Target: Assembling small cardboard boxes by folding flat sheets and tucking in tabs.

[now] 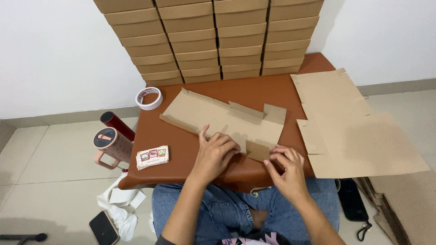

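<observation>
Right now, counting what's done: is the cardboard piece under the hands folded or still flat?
Partly folded. The cardboard piece has flaps raised along its far edge, and both the left hand and right hand press its near edge.

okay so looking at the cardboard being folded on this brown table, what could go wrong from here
The flat cardboard sheets overhang the brown table's right edge and might slide off if bumped. The partly folded cardboard, pressed only at its near edge by the left hand and right hand, could crease crookedly. The phone on the floor could get stepped on.
</observation>
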